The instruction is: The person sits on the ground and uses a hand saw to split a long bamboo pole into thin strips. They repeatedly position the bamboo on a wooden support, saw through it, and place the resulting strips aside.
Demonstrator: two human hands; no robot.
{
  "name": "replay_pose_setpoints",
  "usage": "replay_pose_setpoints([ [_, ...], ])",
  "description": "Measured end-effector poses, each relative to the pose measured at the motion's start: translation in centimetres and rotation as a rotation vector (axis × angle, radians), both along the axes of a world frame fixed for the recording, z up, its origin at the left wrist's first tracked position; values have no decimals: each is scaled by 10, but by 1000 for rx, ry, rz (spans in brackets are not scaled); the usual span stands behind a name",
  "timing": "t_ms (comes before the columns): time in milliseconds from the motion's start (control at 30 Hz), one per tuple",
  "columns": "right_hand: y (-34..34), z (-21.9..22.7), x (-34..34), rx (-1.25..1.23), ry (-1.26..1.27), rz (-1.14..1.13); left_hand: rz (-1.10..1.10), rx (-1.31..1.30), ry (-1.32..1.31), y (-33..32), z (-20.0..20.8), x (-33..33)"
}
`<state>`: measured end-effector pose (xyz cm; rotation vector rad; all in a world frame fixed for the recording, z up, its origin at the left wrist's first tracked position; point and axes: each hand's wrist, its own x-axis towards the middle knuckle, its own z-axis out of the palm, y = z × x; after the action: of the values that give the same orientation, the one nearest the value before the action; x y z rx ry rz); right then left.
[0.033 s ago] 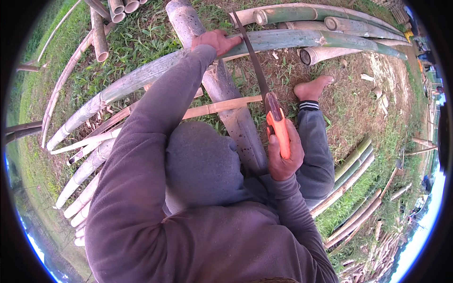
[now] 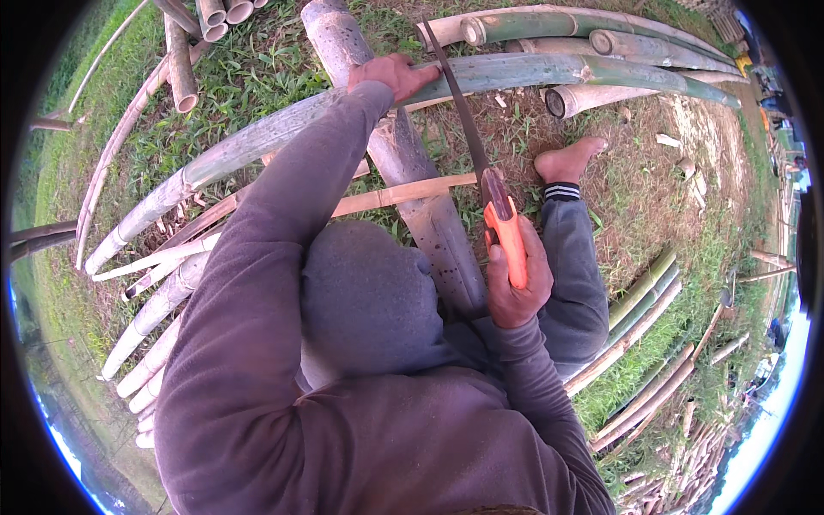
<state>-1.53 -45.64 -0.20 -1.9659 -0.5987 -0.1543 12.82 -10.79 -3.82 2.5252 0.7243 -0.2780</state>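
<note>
Here, right fingers [image 2: 538, 249] wrap saw handle [image 2: 512, 245], tip [image 2: 427, 34] forward-left, crosswise to bamboo [image 2: 257, 140]; left fingers [image 2: 400, 63] curled over it

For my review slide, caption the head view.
Left hand on bamboo pole; right hand holds orange-handled saw across it.

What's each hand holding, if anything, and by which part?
Right hand: saw, by its orange handle. Left hand: on the bamboo pole beside the blade, grip unclear.

A head-worn fisheye looks steeply down on both hands [image 2: 390, 77] [image 2: 524, 279].
</note>
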Motion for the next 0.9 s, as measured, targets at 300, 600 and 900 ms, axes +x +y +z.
replay_pose_setpoints([
  [300,20,5,19,109,-99,29,-20,29,-6,6,-4,6],
  [600,21,-22,28,49,-24,-27,-6,49,-25,3,-2,9],
  [900,46,-3,45,-34,-45,-26,-72,2,-2,8,-16,11],
])
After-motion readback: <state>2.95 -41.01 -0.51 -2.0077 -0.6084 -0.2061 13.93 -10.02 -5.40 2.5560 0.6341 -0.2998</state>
